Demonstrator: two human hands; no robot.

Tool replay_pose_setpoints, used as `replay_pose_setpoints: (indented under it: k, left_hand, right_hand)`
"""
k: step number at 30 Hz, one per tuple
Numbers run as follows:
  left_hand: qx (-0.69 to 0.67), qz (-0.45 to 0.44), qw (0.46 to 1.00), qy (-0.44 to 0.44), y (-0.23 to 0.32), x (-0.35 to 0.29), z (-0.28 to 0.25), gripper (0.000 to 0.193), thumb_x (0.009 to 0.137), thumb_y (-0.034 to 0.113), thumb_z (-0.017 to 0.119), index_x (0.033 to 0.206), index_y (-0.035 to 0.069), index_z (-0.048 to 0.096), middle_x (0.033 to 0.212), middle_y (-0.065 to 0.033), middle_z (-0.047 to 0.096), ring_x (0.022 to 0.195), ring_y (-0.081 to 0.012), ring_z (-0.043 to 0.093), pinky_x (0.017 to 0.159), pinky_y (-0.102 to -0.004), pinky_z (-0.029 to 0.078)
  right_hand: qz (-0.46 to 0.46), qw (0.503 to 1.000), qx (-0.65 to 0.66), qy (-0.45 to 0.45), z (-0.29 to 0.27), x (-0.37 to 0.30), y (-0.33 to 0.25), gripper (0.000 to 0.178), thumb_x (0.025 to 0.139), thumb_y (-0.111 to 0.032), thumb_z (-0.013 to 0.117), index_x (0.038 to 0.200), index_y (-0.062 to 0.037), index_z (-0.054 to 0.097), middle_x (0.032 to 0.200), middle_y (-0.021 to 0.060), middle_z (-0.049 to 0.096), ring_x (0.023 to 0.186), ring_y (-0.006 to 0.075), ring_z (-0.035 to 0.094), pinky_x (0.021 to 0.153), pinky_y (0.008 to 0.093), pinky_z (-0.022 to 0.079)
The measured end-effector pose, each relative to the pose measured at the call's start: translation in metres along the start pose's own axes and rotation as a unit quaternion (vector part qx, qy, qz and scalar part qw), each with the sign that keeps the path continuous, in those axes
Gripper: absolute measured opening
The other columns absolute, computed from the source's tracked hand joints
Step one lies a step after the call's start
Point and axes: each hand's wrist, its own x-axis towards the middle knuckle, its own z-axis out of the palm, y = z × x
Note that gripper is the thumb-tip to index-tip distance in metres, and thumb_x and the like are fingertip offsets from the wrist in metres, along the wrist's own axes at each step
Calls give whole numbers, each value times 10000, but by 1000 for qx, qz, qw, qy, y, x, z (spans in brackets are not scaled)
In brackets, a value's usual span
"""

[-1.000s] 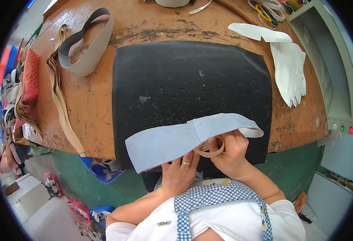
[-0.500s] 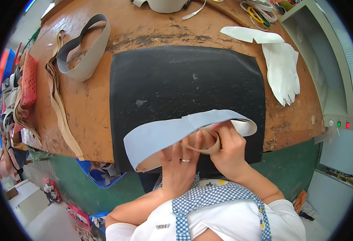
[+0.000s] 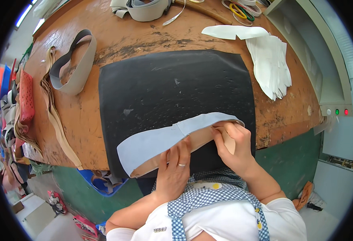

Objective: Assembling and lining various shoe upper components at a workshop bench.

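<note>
A wide light blue-grey band [image 3: 148, 142] with a tan inner face stands on edge in a curved loop, with a seam near its middle. It lies over the near part of a black mat [image 3: 176, 88]. My left hand [image 3: 171, 172], wearing a ring, reaches up against the tan inner side with its fingers stretched over it; its thumb is hidden, and it steadies the band. Toward the band's right end, my right hand [image 3: 236, 148] has its fingertips pinched together at the upper edge. A tan strip [image 3: 202, 137] runs along the inside between both hands.
At the left lie a grey looped band [image 3: 84, 60], long tan strips [image 3: 56, 112] and a red perforated basket [image 3: 27, 96]. White pieces [image 3: 268, 64] are stacked at right beside a grey machine housing [image 3: 305, 52]. More rolled bands [image 3: 146, 10] stand at the back. A blue bin [image 3: 100, 184] sits below the table.
The tan strip that looped out between my hands now lies along the band's inner side. My right fingertips have moved up to the band's edge. The whole view has shifted slightly.
</note>
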Motion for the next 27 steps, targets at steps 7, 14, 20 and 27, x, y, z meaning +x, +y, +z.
replay_pose_setpoints:
  k: [7, 14, 20, 27]
  left_hand:
    - [-64, 31, 996, -55, -13, 13, -21, 934, 745, 527, 707, 1474, 7, 442, 1344, -128, 476, 1174, -273, 479, 1025, -406, 403]
    - [-241, 74, 965, -74, -11, 45, -25, 1059, 692, 691, 667, 1367, -107, 496, 1313, -176, 486, 1150, -287, 480, 975, -401, 430]
    - [-165, 100, 979, -71, 0, 45, -19, 1070, 719, 747, 626, 1324, -130, 530, 1384, -209, 452, 1243, -349, 438, 1035, -440, 428]
    - [-152, 101, 977, -111, -1, 53, -22, 1214, 569, 729, 702, 1439, -75, 434, 1348, -173, 478, 1213, -293, 484, 1002, -403, 442]
  right_hand:
    - [20, 998, -47, -33, 1, 1, 4, 99, 825, -6, 686, 917, 31, 686, 854, 172, 715, 763, 328, 701, 707, 370, 550]
    - [29, 993, -98, -52, 2, 4, 10, 121, 815, -89, 705, 889, 6, 693, 858, 158, 709, 761, 344, 687, 696, 396, 554]
    - [54, 997, -42, -32, -19, 3, 24, 136, 831, -77, 691, 904, 38, 684, 853, 195, 695, 755, 352, 679, 690, 394, 547]
    - [66, 996, -49, -20, -18, 5, 25, 121, 837, -74, 689, 871, 40, 668, 804, 191, 685, 720, 348, 670, 640, 401, 526]
